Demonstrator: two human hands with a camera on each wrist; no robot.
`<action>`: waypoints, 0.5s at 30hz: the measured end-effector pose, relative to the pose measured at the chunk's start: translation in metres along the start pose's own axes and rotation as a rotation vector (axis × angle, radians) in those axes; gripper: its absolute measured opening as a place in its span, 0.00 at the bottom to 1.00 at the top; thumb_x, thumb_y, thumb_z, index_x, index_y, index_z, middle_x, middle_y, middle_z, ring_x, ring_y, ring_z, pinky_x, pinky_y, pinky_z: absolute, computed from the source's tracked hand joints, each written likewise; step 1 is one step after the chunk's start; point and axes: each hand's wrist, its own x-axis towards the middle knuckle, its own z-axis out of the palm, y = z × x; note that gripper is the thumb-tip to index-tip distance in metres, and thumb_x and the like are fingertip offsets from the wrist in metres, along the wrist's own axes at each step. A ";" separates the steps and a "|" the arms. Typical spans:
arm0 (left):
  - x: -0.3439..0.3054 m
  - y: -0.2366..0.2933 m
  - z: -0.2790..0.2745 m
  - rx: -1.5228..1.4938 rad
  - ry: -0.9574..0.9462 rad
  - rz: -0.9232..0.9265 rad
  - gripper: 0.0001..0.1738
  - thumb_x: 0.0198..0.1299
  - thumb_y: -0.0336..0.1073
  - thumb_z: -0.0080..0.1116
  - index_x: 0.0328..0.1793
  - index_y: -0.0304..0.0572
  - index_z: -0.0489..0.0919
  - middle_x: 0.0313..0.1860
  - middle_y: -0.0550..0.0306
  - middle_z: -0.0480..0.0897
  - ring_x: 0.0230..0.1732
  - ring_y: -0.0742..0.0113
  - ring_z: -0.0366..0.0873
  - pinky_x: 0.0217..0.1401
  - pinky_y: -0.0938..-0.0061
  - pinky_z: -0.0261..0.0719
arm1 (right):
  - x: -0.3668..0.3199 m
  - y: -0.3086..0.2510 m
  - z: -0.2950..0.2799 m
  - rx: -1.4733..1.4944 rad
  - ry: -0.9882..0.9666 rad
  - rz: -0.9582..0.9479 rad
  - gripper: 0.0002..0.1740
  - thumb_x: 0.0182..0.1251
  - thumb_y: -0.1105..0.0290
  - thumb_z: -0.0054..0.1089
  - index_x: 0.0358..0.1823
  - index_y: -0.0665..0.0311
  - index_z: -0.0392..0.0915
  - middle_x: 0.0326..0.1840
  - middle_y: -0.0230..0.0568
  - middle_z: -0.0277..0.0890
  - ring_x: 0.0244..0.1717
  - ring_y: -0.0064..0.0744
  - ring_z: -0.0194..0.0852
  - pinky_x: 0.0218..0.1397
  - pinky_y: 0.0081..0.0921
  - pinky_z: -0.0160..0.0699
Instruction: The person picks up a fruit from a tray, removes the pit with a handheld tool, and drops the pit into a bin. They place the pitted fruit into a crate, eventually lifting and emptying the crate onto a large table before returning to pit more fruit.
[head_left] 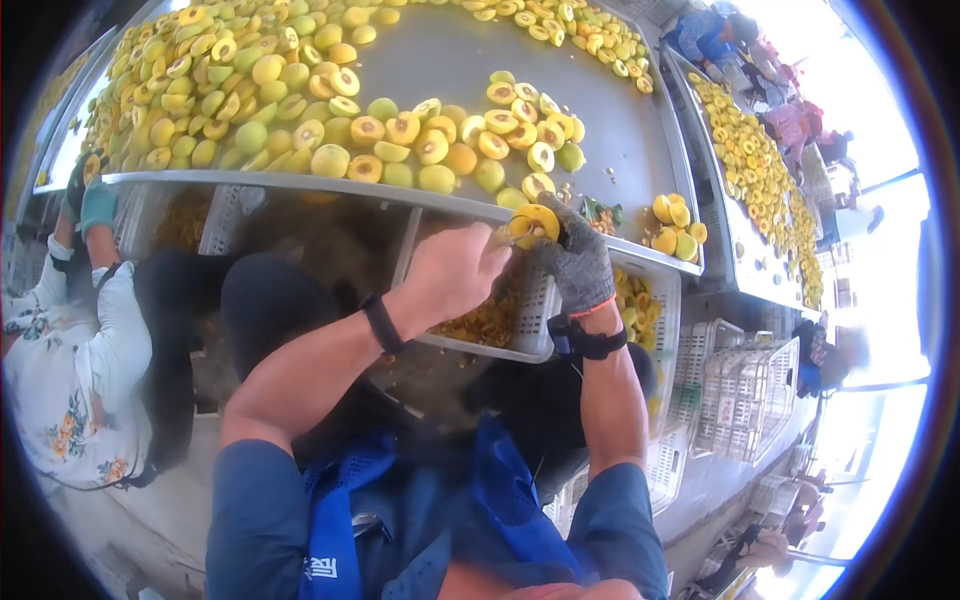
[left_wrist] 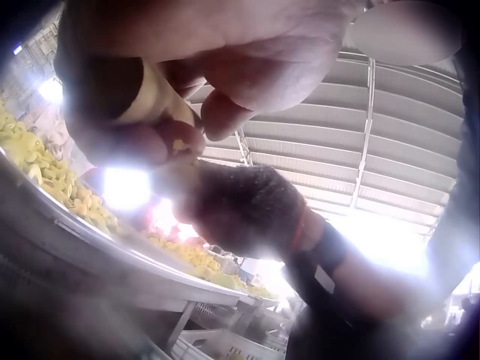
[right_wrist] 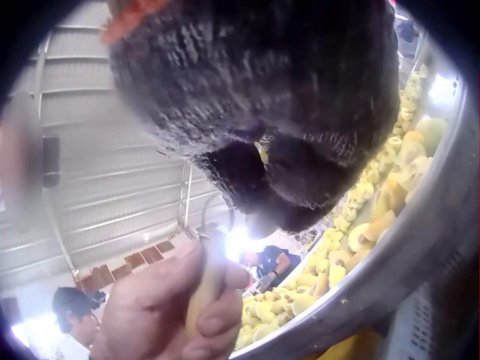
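In the head view my bare left hand (head_left: 450,275) grips a pitting knife by its pale handle (right_wrist: 207,289). A thin curved metal loop (right_wrist: 231,217) tops the handle, as the right wrist view shows. My right hand (head_left: 583,265), in a dark grey knitted glove, holds a halved yellow peach (head_left: 535,222) just over the table's front edge. The two hands meet at this peach half, with the tool's tip at its cut face. In the right wrist view the gloved fingers hide most of the fruit.
A metal table (head_left: 430,55) bears a big heap of halved peaches (head_left: 270,90), with a small group (head_left: 677,228) at its right corner. Below its edge stands a white crate (head_left: 535,320) with scraps. Stacked crates (head_left: 745,395) are at right. Another person (head_left: 85,370) sits close at left.
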 end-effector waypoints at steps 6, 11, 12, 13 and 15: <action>0.000 0.004 0.018 0.026 -0.022 0.013 0.15 0.70 0.39 0.62 0.38 0.35 0.75 0.26 0.38 0.81 0.31 0.34 0.80 0.33 0.49 0.74 | -0.015 -0.012 -0.004 -0.180 0.059 -0.008 0.30 0.65 0.77 0.64 0.70 0.67 0.76 0.59 0.51 0.85 0.58 0.36 0.84 0.64 0.31 0.79; -0.001 0.011 0.033 0.043 -0.003 0.030 0.14 0.70 0.38 0.63 0.39 0.35 0.74 0.28 0.37 0.81 0.33 0.33 0.80 0.33 0.49 0.75 | -0.024 0.008 -0.004 -0.186 0.127 -0.126 0.32 0.65 0.79 0.62 0.72 0.65 0.73 0.66 0.53 0.80 0.66 0.44 0.79 0.69 0.35 0.75; 0.000 0.012 0.036 0.038 -0.002 0.029 0.14 0.70 0.38 0.63 0.39 0.35 0.74 0.28 0.37 0.81 0.33 0.33 0.80 0.33 0.49 0.75 | -0.025 0.011 -0.004 -0.190 0.143 -0.163 0.32 0.65 0.79 0.62 0.73 0.64 0.72 0.67 0.53 0.79 0.68 0.45 0.77 0.70 0.35 0.74; 0.000 0.013 0.038 0.033 -0.001 0.026 0.14 0.70 0.37 0.63 0.39 0.35 0.74 0.28 0.37 0.81 0.33 0.33 0.80 0.34 0.49 0.75 | -0.027 0.012 -0.005 -0.195 0.148 -0.151 0.32 0.65 0.80 0.62 0.73 0.64 0.72 0.67 0.53 0.79 0.68 0.46 0.77 0.70 0.36 0.74; -0.001 0.014 0.041 0.019 0.000 0.023 0.13 0.69 0.37 0.63 0.39 0.34 0.74 0.28 0.37 0.81 0.33 0.33 0.80 0.33 0.49 0.75 | -0.030 0.009 -0.006 -0.206 0.156 -0.125 0.32 0.66 0.80 0.61 0.73 0.64 0.72 0.68 0.53 0.78 0.69 0.48 0.76 0.71 0.37 0.73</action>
